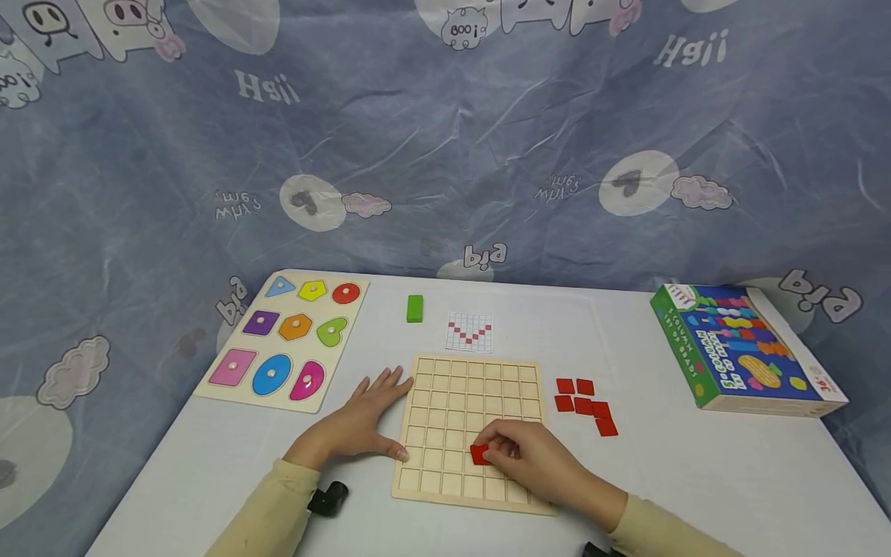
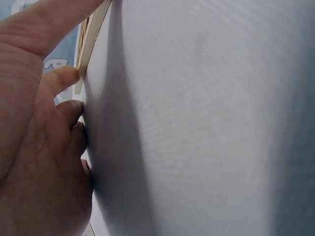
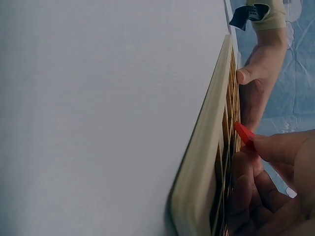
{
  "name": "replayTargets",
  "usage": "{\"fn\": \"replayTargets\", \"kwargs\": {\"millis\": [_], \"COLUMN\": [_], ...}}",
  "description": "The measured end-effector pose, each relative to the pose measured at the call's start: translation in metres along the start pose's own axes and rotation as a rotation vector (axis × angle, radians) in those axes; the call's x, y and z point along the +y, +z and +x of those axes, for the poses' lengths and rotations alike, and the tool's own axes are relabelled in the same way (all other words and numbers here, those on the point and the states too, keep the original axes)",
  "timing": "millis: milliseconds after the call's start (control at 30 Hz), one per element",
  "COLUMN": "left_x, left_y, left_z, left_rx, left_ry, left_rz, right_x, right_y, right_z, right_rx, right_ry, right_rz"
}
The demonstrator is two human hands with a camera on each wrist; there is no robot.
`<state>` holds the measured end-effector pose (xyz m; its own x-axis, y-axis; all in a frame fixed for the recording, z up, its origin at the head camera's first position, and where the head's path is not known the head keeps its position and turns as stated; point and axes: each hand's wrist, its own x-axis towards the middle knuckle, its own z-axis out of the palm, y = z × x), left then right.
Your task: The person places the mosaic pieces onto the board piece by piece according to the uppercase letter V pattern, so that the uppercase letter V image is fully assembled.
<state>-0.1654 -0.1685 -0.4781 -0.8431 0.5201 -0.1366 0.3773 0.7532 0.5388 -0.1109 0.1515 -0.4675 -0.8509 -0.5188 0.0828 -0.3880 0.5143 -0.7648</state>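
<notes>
A wooden grid board (image 1: 473, 500) lies on the white table. My right hand (image 1: 532, 460) pinches a red square tile (image 1: 479, 455) between thumb and fingers over the lower middle cells; the right wrist view shows the red tile (image 3: 244, 134) tilted, one edge at the grid. My left hand (image 1: 362, 422) is spread at the board's left side, thumb and fingertips at its edge. Several loose red tiles (image 1: 584, 405) lie right of the board. Behind the board is a small card (image 1: 469, 333) printed with a grid and a V of red squares.
A shape puzzle board (image 1: 284, 340) with knobbed pieces lies at the left. The green block (image 1: 414, 309) lies beside the card. A colourful box (image 1: 748, 348) stands at the right rear. Patterned blue cloth (image 1: 445, 155) hangs behind the table.
</notes>
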Motion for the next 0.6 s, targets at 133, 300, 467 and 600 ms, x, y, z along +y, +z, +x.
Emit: {"fn": "replayTargets", "kwargs": {"millis": [133, 300, 467, 600], "left_x": [0.0001, 0.0000, -0.0003, 0.0005], "left_y": [0.0005, 0.0006, 0.0003, -0.0004], "left_z": [0.0001, 0.0004, 0.0007, 0.0008], "left_rx": [0.001, 0.001, -0.004, -0.007], "left_ry": [-0.008, -0.011, -0.011, -0.011], "left_rz": [-0.002, -0.004, -0.007, -0.017], "right_x": [-0.0003, -0.0012, -0.0032, -0.0054], "right_y": [0.0023, 0.0047, 0.0067, 0.0076], "right_z": [0.0008, 0.0019, 0.0021, 0.0021], "right_rx": [-0.005, -0.014, -0.029, -0.040], "right_ry": [-0.014, -0.020, -0.026, -0.030], "right_rz": [0.002, 0.002, 0.011, -0.009]}}
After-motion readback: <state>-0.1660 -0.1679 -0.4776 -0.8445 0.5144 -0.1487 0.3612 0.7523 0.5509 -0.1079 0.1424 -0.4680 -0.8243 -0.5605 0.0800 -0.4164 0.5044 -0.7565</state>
